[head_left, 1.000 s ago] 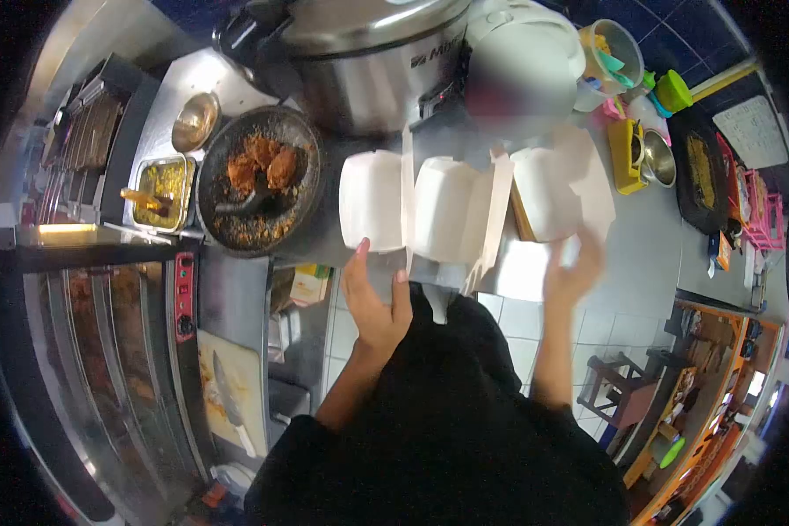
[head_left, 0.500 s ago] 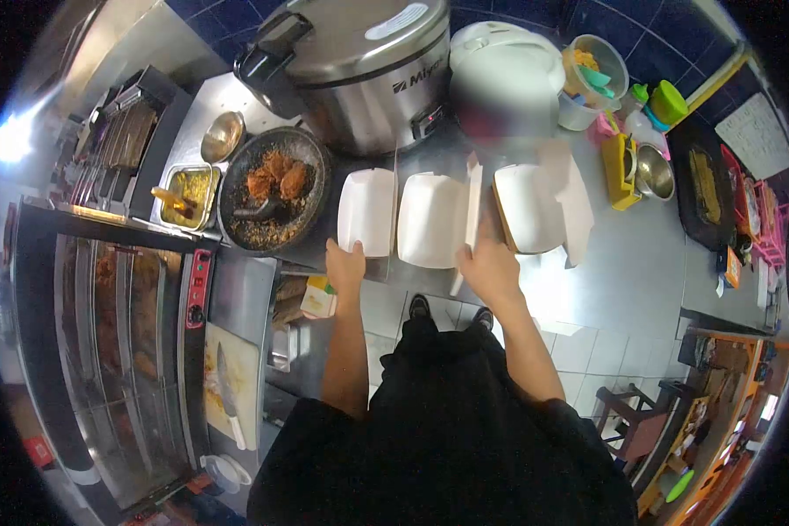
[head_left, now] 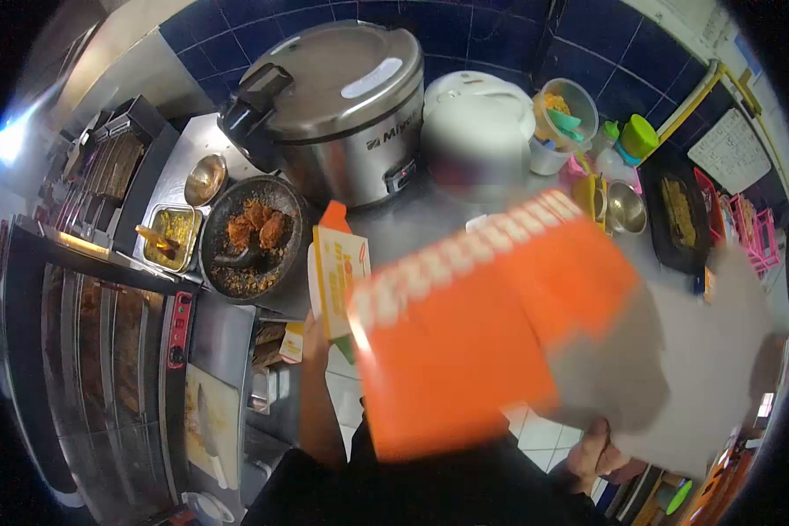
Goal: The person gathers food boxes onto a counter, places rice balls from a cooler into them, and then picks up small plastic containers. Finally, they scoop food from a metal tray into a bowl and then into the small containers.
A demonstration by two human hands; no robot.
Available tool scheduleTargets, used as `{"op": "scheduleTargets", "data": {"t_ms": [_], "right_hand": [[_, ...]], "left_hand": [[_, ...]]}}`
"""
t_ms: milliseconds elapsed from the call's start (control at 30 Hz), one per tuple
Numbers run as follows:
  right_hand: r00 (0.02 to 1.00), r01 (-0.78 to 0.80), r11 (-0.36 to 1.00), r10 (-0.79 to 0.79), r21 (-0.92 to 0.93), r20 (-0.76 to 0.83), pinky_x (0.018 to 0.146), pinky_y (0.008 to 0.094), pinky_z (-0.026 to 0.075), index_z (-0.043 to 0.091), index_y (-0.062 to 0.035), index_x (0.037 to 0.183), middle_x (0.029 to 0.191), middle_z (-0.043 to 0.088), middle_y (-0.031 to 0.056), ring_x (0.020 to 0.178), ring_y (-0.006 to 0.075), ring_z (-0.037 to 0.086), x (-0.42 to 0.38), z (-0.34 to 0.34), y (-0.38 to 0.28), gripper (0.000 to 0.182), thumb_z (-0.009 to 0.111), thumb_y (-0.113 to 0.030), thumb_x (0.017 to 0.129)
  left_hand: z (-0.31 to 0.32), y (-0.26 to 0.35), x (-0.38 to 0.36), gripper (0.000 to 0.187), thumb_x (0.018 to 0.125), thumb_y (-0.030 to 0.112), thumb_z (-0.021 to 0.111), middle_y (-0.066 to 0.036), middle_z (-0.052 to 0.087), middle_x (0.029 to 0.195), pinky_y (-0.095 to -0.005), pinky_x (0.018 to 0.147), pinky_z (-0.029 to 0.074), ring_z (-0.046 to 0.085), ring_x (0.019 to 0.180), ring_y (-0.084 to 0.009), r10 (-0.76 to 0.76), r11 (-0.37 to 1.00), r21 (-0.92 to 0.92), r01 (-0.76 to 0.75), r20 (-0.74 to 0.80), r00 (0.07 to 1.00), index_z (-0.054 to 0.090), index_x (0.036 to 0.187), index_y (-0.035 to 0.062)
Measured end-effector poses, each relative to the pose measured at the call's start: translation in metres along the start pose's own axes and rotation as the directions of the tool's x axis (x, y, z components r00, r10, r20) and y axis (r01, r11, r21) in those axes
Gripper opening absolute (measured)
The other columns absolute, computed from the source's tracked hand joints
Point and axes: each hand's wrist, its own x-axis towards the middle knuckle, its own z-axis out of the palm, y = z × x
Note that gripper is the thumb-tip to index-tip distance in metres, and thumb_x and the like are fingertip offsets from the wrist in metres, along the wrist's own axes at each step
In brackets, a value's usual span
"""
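My right hand point(head_left: 598, 458), closed at the lower right, grips the edge of a large opened-out paper food box point(head_left: 465, 351) held near the camera. The box shows an orange outside with a white printed band and a greyish inner side point(head_left: 675, 368), smeared by motion. At the counter's edge my left hand point(head_left: 316, 342) is closed on a smaller-looking white and yellow paper food box point(head_left: 342, 272) with an orange flap, tilted upright. The raised box covers much of the counter behind it. Beside the left one stands a stone mortar point(head_left: 254, 237) with fried chicken, crumbs and a dark pestle.
Behind stand a large steel rice cooker point(head_left: 342, 114), a white lidded cooker point(head_left: 478, 114) and a clear tub point(head_left: 563, 131). A steel bowl point(head_left: 624, 208) and black tray point(head_left: 678, 219) are right. A cutting board point(head_left: 212, 421) with a knife lies lower left, by a glass display cabinet point(head_left: 105, 368).
My right hand has moved right and down, and a box has been lifted close to the camera. My left hand has tipped up the left box, and the view has shifted.
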Motion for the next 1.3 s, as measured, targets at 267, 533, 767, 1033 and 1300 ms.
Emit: {"op": "scheduleTargets", "data": {"t_ms": [267,533,767,1033,1300], "right_hand": [[0.860,-0.272,0.958,0.285,-0.091,0.424,0.051,0.0253,0.036,0.055,0.0063,0.112,0.063,0.050,0.0030,0.059,0.0073,0.044,0.028,0.090,0.038,0.023,0.050,-0.009,0.095],[0.800,-0.018,0.995,0.073,-0.097,0.596,0.054,0.0305,0.047,0.048,0.0024,0.128,0.067,0.062,0.0164,0.059,0.0228,0.062,0.010,0.129,0.082,0.041,0.049,-0.004,0.087],[0.763,-0.081,0.977,0.190,-0.199,0.618,0.051,0.0345,0.045,0.044,-0.0005,0.133,0.065,0.059,0.0188,0.057,0.0290,0.061,0.006,0.154,0.073,0.048,0.050,-0.003,0.085],[0.732,0.000,0.968,0.171,-0.251,0.660,0.050,0.0380,0.044,0.041,-0.0007,0.136,0.065,0.059,0.0208,0.056,0.0339,0.061,0.002,0.167,0.085,0.050,0.052,-0.006,0.088],[0.715,0.012,0.960,0.187,-0.280,0.673,0.050,0.0421,0.046,0.038,0.0006,0.138,0.066,0.061,0.0210,0.056,0.0360,0.062,0.002,0.172,0.066,0.047,0.047,-0.011,0.093]], "left_hand": [[0.025,0.060,-0.050,0.056,0.103,0.042,0.031,-0.015,0.056,0.119,-0.0347,0.096,0.042,0.054,0.113,-0.0241,0.109,0.951,-0.281,-0.128,-0.085,0.990,0.045,0.132,-0.0036],[0.077,0.165,-0.142,0.062,0.101,0.039,0.031,-0.025,0.053,0.109,-0.0407,0.084,0.041,0.052,0.096,-0.0296,0.934,0.321,0.557,-0.766,-0.055,0.352,0.042,0.128,-0.0153],[0.070,0.142,-0.137,0.055,0.101,0.034,0.031,-0.023,0.052,0.121,-0.0377,0.094,0.040,0.054,0.106,-0.0283,0.714,0.676,0.374,-0.634,-0.124,0.689,0.041,0.134,-0.0097],[0.060,0.123,-0.119,0.058,0.102,0.037,0.028,-0.022,0.052,0.127,-0.0378,0.101,0.035,0.049,0.118,-0.0261,0.526,0.850,0.130,-0.510,-0.171,0.833,0.040,0.134,-0.0106],[0.048,0.123,-0.121,0.057,0.102,0.038,0.026,-0.021,0.057,0.116,-0.0386,0.089,0.045,0.056,0.103,-0.0249,0.511,0.823,0.388,-0.416,-0.185,0.839,0.045,0.128,-0.0094]]}}
